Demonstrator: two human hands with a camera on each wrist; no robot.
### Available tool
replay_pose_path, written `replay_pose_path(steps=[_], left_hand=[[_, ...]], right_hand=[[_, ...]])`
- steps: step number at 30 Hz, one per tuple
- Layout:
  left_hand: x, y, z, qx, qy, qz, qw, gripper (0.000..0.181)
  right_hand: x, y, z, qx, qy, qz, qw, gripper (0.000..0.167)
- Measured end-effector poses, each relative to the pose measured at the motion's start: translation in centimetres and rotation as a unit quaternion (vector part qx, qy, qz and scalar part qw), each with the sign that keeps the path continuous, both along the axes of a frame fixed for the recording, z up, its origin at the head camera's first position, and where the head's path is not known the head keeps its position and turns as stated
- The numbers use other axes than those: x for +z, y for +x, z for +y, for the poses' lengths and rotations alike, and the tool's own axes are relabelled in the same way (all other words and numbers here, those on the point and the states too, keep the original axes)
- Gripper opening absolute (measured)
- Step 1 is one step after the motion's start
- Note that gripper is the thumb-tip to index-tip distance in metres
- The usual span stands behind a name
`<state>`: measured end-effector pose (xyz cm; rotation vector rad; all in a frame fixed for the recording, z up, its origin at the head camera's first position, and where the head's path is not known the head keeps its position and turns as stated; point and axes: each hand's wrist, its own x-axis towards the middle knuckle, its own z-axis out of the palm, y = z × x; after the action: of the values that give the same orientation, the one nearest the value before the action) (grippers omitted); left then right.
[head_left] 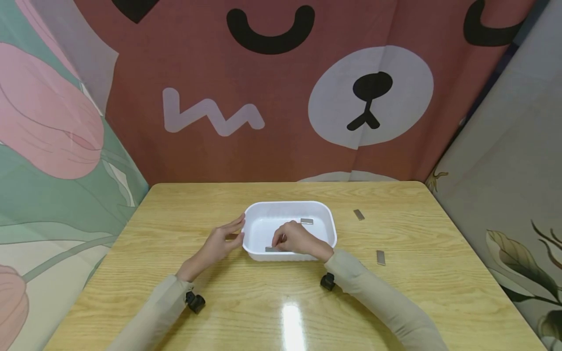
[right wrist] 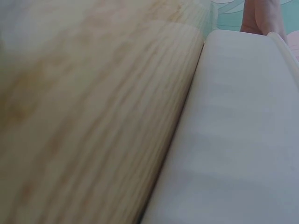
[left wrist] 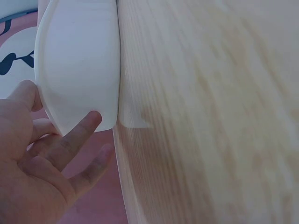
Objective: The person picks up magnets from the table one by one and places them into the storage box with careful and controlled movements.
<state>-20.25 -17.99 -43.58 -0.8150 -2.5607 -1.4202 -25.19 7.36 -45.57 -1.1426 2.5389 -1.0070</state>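
Note:
A white plastic tray point(head_left: 287, 254) with rounded corners sits on the wooden table. My left hand point(head_left: 223, 239) is at its left end, fingers spread and fairly straight, with fingertips against the rim and outer wall; the left wrist view shows them on the tray's end point(left wrist: 79, 60). Inside the tray, my right hand point(head_left: 296, 237) has its fingers curled and pinches a small flat grey metal piece point(head_left: 270, 249) near the front wall. Part of that piece is hidden by the fingers. Another grey piece point(head_left: 307, 221) lies in the tray near the back wall. The right wrist view does not show the right hand.
Two more flat grey pieces lie on the table right of the tray, one farther back point(head_left: 359, 214) and one nearer point(head_left: 380, 257). The wooden table point(head_left: 246, 312) ends at a printed curtain point(head_left: 281, 156) behind, with more patterned cloth on both sides.

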Motion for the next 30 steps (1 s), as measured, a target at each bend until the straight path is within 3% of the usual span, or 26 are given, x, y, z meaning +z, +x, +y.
replay_pose_path(steps=[24, 30], left_hand=[[0.12, 0.09, 0.10, 0.002, 0.003, 0.002, 1.0000, 0.039], [-0.58, -0.19, -0.03, 0.004, 0.002, 0.000, 1.0000, 0.039]], right_hand=[[0.04, 0.05, 0.03, -0.008, 0.006, -0.005, 0.9999, 0.006], [0.06, 0.14, 0.01, -0.009, 0.007, -0.008, 0.9999, 0.007]])
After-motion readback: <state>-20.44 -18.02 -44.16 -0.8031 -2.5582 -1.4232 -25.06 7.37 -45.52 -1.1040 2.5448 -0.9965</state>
